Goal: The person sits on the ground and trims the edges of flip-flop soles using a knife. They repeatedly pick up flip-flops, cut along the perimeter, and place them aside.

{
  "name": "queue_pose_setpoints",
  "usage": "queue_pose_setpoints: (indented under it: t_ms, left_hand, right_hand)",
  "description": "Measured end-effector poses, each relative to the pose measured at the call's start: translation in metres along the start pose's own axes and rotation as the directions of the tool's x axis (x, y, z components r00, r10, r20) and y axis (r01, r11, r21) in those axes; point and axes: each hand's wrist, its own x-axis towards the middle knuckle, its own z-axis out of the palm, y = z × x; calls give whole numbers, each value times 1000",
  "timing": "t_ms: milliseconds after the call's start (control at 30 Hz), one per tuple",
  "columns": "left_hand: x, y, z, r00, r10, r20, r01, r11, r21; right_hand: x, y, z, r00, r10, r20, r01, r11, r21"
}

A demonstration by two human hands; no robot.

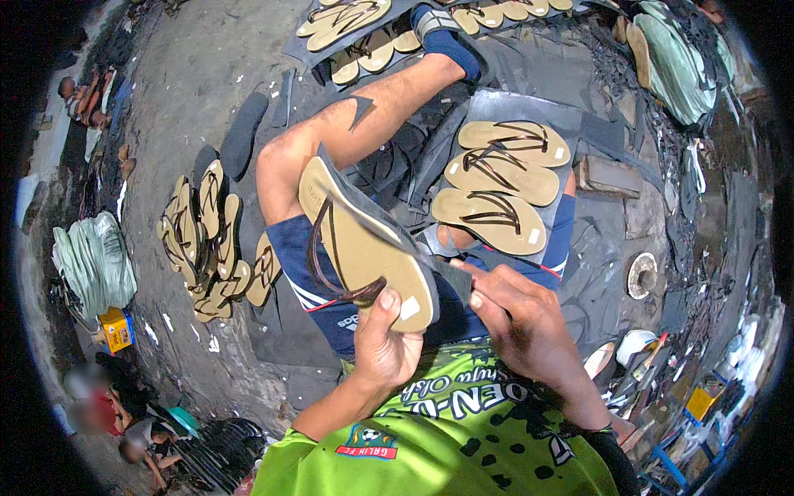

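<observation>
A tan thong sandal (376, 256) with dark brown straps and a small white sticker at one end is tilted above my lap. My left hand (387, 339) grips it by that end, thumb pressed on the top face. On the sandal's right side, a dark grey rubber offcut (453, 285) stands out from the sole edge, and the closed fingers of my right hand (521, 318) pinch it. Whether a blade is also inside that hand is hidden. Three matching sandals (490, 221) lie side by side on a grey rubber sheet (517, 106) over my right leg.
A heap of tan sandals (211, 240) lies on the floor to the left. More sandals (376, 51) line up at the far side. Grey rubber scraps surround my legs. To the right are a wooden block (609, 177) and a round spool-like object (642, 274). Other people sit at far left.
</observation>
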Motion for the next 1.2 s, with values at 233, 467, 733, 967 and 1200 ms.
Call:
queue_pose_setpoints:
  t_ms: [233, 467, 733, 967, 1200]
  left_hand:
    - [-4, -2, -30, 994, -108, -2, 107, 991, 83]
    - [-7, 2, -33, 992, -129, -12, 129, 990, 50]
    - [-27, 26, -18, 994, -85, 67, 94, 984, -148]
    - [-32, 20, -25, 979, -191, -70, 195, 979, 64]
    - [-33, 17, -30, 967, -251, -42, 254, 962, 99]
  right_hand:
    - [9, 6, 15, 996, -18, 89, 12, 998, 65]
    - [15, 8, 26, 992, -36, 123, 25, 996, 87]
    - [-42, 38, 36, 991, -137, 3, 136, 981, 138]
    - [-27, 37, 36, 995, -101, 9, 101, 995, 15]
    - [19, 16, 37, 995, -97, -38, 99, 994, 54]
